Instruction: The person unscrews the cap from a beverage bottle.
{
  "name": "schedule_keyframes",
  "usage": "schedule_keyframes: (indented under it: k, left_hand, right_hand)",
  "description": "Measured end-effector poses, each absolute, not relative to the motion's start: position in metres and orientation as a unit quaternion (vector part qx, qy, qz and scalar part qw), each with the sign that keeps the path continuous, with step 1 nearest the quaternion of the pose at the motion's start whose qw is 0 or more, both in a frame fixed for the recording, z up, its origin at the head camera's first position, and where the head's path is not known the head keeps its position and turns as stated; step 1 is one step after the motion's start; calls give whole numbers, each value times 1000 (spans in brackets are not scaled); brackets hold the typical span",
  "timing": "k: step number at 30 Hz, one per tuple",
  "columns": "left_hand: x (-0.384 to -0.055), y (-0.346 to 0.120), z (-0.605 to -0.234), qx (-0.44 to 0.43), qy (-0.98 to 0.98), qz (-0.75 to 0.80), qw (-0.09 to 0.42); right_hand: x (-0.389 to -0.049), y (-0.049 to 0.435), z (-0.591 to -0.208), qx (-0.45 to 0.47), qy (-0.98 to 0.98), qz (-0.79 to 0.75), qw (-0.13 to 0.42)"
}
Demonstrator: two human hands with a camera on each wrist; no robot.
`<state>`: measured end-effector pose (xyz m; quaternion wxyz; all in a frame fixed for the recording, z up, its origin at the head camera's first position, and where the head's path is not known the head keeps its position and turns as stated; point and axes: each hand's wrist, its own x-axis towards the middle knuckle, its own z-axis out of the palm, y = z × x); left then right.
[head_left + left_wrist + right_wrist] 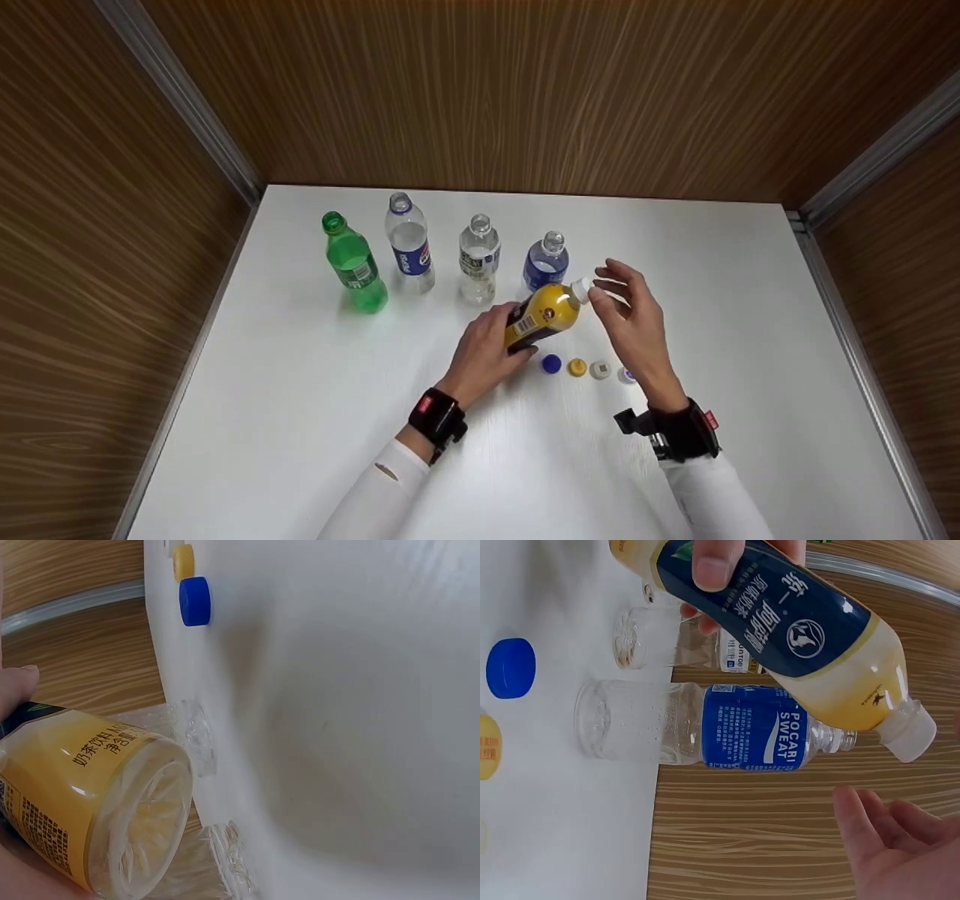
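My left hand [484, 356] grips a milk tea bottle [551, 311] around its middle, tilted with the neck up and to the right. Its yellow body and dark label show large in the right wrist view, and a white cap [909, 732] sits on the neck. The bottle's clear base faces the camera in the left wrist view. Beside the cap, my right hand [637, 330] has its fingers spread and loosely bent, holding nothing. Below the bottle lie loose caps: a blue cap [551, 364], a yellow cap [577, 367], a white cap [601, 369] and another pale one [628, 376] beside the right wrist.
Behind the hands stand uncapped bottles: a green bottle [356, 266], a Pepsi bottle [411, 259], a clear labelled bottle [480, 262] and a Pocari Sweat bottle [754, 727], partly behind the milk tea. Wood-grain panels [480, 97] border the white table [285, 420].
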<state>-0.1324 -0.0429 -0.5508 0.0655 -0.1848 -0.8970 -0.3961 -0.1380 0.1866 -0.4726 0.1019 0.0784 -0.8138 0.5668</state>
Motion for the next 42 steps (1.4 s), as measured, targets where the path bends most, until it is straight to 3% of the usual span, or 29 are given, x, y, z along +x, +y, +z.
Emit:
schedule_keyframes:
  k: [18, 35, 42]
  left_hand:
    - [-134, -52, -554, -193, -908, -366, 56]
    - [-132, -48, -556, -180, -914, -362, 27]
    - [-134, -42, -552, -180, -906, -380, 55]
  right_hand:
    - [-146, 181, -477, 100, -876, 446, 156]
    - [-144, 171, -478, 117, -876, 437, 167]
    - [-140, 165, -479, 125, -868, 449, 174]
